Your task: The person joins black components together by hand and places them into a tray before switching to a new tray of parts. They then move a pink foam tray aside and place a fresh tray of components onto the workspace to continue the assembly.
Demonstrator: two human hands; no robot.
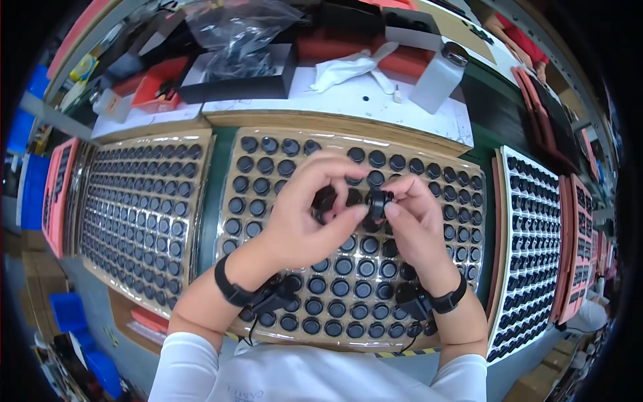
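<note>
Both my hands are raised over the middle of a clear plastic tray (231,264) filled with rows of small black round parts. Between thumb and fingertips, my right hand (418,224) pinches a black ring-shaped part (378,204). My left hand (305,211) is curled, its thumb tip close beside that part. Inside the left hand's curl sits a dark round part (325,199), mostly hidden by the fingers. Each wrist wears a black strap with a small black device, the left device (271,298) and the right device (413,300) hanging over the tray.
Stacked trays of black parts (137,214) stand at the left, and a white tray of parts (532,254) at the right. Behind, a white shelf (268,112) bears a clear bottle (439,79), a white glove (345,69) and a black box (238,88). Another person's arm (516,43) shows far right.
</note>
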